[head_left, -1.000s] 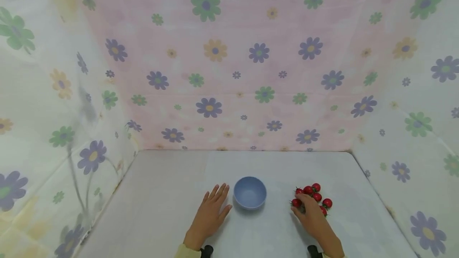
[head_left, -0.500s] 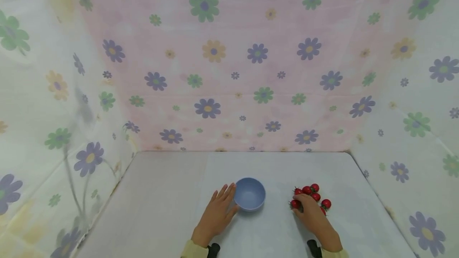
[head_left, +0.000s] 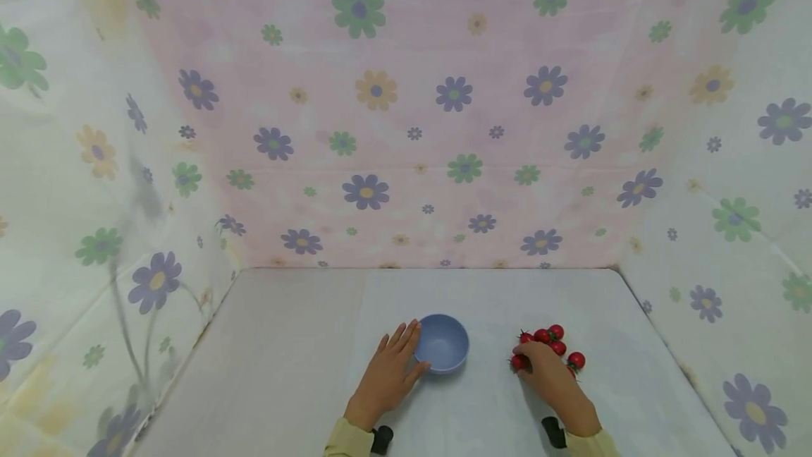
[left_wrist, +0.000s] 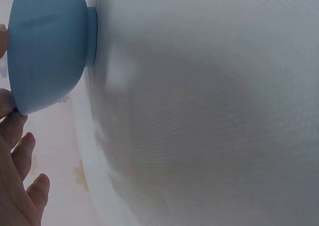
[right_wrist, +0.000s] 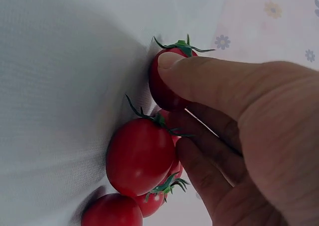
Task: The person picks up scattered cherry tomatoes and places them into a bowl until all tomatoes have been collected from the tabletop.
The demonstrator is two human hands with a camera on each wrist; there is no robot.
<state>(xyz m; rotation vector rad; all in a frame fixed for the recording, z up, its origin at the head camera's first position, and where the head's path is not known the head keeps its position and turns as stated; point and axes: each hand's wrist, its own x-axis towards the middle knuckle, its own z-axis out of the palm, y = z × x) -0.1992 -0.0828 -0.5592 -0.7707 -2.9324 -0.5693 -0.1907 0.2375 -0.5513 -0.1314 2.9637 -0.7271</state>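
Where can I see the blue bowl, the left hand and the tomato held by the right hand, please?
Blue bowl [head_left: 443,345], head view: on its inner surface.
Left hand [head_left: 389,371], head view: on the back of the hand.
Held tomato [right_wrist: 163,91], right wrist view: on its red skin.

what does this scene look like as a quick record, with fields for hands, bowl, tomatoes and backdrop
left hand: touches the bowl's side
right hand: pinches one tomato
bowl: blue, upright on the white table, no tomatoes seen inside
other tomatoes: red, green-topped, clustered by the right hand, some partly hidden
backdrop: flower-printed, pinkish behind the table
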